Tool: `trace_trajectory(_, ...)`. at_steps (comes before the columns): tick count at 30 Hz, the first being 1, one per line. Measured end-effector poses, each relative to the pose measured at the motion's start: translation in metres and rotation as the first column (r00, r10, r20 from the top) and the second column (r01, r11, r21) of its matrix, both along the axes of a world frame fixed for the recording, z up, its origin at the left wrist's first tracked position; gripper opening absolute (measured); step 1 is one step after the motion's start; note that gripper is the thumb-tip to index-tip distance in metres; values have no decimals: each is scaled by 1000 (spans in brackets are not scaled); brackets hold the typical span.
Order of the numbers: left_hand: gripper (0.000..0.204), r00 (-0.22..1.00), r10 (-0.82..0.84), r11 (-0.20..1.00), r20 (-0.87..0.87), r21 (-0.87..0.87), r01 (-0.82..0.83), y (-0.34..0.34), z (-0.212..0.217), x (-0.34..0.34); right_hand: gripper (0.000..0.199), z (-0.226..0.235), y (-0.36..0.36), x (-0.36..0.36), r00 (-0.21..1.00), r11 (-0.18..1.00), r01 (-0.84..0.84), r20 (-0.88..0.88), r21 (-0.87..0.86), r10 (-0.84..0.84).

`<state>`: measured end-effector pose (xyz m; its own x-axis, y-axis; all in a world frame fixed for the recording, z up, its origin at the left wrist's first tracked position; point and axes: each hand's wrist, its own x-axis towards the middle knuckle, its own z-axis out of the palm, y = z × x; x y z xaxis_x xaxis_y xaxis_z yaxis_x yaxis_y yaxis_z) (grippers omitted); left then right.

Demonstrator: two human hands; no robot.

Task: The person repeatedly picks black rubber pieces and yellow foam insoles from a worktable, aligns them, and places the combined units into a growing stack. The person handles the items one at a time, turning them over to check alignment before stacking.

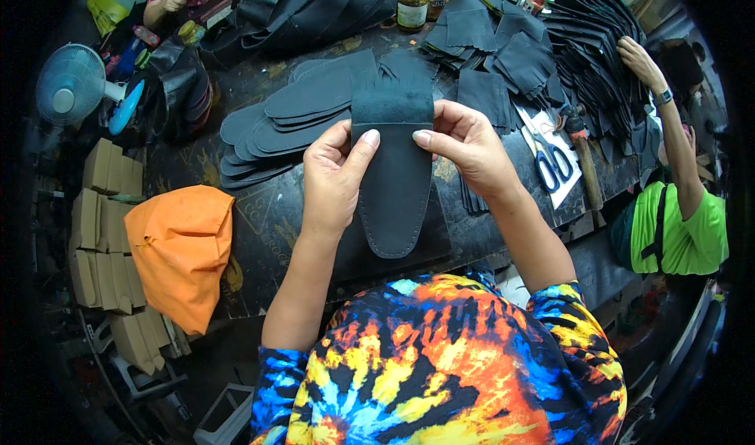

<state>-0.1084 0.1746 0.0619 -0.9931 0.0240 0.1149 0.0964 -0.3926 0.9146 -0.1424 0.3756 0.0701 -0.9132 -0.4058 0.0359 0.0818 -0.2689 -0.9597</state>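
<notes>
Between both hands hangs a long black leather sheath (395, 185), tapered to a rounded bottom with small holes or stitches along its edge. A flap at its top is folded over. My left hand (334, 174) pinches the left edge just below the fold, thumb on the front. On the opposite edge my right hand (472, 146) grips the same way; the fingers behind the leather are hidden. Beyond my left hand lies a stack of similar black leather pieces (287, 130) on the dark table (271, 225).
Dark-handled scissors (553, 166) and a hammer (580, 154) lie to the right, near piled black leather pieces (519, 60). Jars (412, 6) stand at the back. An orange cloth (185, 244) and a fan (71, 83) are leftward. A green-shirted person (680, 229) reaches in from the right; another person's hand (177, 1) shows far left.
</notes>
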Motion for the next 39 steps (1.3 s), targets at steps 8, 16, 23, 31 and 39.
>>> trace_trajectory(8,19,998,32,998,-48,-43,-34,2,-4,0,25,-7,-9,-2,999,998,32,-8,-51,-33)
trace_trajectory(16,19,997,41,992,-72,-120,-49,1,-6,-2,26,-8,-6,-4,997,998,21,-71,-65,-25)
trace_trajectory(23,15,987,60,976,-151,-198,-89,0,-1,-1,25,-1,-7,-1,954,991,135,-268,-24,-136)
trace_trajectory(31,25,970,-76,986,-232,-162,38,-3,3,2,31,6,3,-2,817,992,126,-564,-25,-118)
trace_trajectory(39,29,996,-56,998,-71,-30,54,3,4,9,38,5,0,9,823,976,216,-542,29,-166)
